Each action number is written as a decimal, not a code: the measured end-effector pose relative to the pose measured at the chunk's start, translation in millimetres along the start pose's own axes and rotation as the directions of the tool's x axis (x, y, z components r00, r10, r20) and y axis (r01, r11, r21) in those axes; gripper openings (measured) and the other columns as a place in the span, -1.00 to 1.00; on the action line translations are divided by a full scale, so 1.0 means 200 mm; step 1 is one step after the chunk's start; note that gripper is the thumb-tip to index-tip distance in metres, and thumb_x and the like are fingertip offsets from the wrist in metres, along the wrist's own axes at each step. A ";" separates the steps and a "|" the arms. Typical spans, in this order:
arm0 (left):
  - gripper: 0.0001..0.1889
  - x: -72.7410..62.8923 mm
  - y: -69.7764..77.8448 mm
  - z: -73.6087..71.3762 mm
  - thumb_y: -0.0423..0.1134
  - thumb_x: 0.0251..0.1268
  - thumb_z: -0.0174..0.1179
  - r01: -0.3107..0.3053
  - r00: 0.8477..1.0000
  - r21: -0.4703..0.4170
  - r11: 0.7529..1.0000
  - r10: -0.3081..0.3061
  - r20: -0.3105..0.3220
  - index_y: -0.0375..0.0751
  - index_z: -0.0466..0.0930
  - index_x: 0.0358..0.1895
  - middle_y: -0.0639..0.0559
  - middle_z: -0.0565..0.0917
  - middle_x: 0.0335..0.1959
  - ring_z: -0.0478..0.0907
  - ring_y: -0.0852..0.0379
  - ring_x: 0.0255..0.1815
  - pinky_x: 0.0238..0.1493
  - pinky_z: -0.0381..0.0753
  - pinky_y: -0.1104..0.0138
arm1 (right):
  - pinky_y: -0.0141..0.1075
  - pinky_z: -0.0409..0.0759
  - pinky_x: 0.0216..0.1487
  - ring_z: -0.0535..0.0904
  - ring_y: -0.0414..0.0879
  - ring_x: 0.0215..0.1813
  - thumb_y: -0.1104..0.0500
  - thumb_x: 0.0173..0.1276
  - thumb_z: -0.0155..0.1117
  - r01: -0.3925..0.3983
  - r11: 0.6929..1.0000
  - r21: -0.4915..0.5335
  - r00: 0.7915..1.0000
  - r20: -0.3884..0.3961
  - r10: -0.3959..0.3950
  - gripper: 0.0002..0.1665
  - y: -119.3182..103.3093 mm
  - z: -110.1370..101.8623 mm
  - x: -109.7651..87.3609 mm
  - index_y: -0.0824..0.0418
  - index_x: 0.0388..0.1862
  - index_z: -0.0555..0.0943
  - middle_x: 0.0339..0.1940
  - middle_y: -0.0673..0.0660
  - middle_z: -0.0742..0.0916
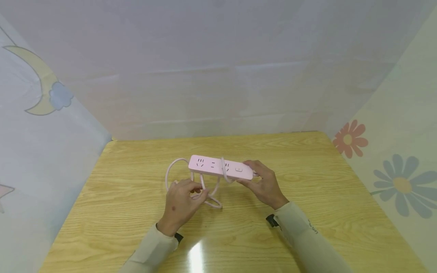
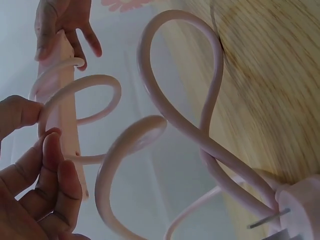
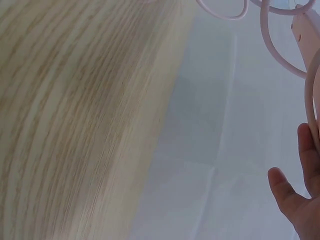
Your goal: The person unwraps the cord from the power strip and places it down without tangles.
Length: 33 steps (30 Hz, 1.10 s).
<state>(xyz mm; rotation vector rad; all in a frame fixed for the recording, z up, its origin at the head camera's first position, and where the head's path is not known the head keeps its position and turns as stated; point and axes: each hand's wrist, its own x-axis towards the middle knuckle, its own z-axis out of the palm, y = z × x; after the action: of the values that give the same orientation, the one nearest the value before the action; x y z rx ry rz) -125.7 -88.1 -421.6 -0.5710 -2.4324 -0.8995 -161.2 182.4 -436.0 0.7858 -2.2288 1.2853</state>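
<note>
A pink power strip [image 1: 205,163] with several sockets and a switch is held above the wooden table, tilted slightly down to the right. My right hand [image 1: 264,184] grips its right end between thumb and fingers. One turn of the pink cord [image 1: 223,168] wraps around the strip near its middle. Below the strip's left half, my left hand [image 1: 184,201] pinches a section of cord between thumb and forefinger. Loose cord loops [image 2: 145,65] hang beside that hand in the left wrist view. The plug [image 2: 300,205], with a metal prong showing, is at the lower right there.
The wooden table [image 1: 307,227] spreads under both hands. Pale fabric walls [image 1: 218,98] stand behind it and on both sides, printed with a moon [image 1: 42,83] at left and flowers [image 1: 403,185] at right.
</note>
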 end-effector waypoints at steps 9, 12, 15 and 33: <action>-0.90 0.02 -0.05 -0.02 -0.31 0.08 0.50 0.075 0.996 -0.025 0.997 -0.073 0.053 -0.22 0.76 -0.36 0.05 0.70 -0.48 0.61 0.12 -0.46 -0.37 0.54 0.31 | -0.32 0.61 -0.09 0.61 -0.07 -0.06 0.44 0.03 0.56 0.004 1.000 0.021 1.000 -0.005 -0.004 -0.35 -0.01 0.00 0.00 0.38 0.16 0.58 -0.01 0.19 0.70; -0.90 0.03 -0.07 -0.04 -0.32 0.13 0.47 0.114 0.991 -0.046 0.992 -0.110 0.071 -0.24 0.76 -0.32 0.06 0.69 -0.46 0.62 0.12 -0.40 -0.39 0.54 0.32 | -0.32 0.61 -0.10 0.61 -0.08 -0.07 0.44 0.05 0.55 0.009 1.000 0.025 1.000 -0.007 -0.009 -0.37 -0.01 0.00 -0.01 0.37 0.15 0.58 -0.02 0.19 0.70; -0.91 0.04 -0.09 -0.05 -0.32 0.19 0.43 0.153 0.985 -0.069 0.986 -0.147 0.090 -0.25 0.76 -0.29 0.07 0.70 -0.43 0.61 0.13 -0.35 -0.34 0.55 0.27 | -0.32 0.61 -0.10 0.61 -0.09 -0.08 0.45 0.05 0.55 0.010 1.000 0.029 1.000 -0.007 -0.009 -0.38 -0.01 0.00 -0.01 0.37 0.15 0.58 -0.02 0.19 0.70; -0.87 0.08 -0.19 -0.09 -0.32 0.33 0.33 0.275 0.954 -0.109 0.955 -0.257 0.158 -0.33 0.72 -0.19 -0.11 0.72 -0.25 0.48 0.05 -0.38 -0.34 0.42 0.26 | -0.29 0.58 -0.11 0.59 -0.10 -0.04 0.49 0.00 0.55 -0.029 0.998 0.061 0.999 0.020 0.028 -0.32 -0.02 0.00 -0.02 0.39 0.16 0.57 0.01 0.24 0.70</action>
<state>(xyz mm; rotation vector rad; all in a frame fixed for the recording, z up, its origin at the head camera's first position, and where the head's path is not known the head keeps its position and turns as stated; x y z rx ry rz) -154.6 -123.9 -419.0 -0.3662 -2.6374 -1.1703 -154.9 182.0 -436.4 0.7948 -2.2322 1.3714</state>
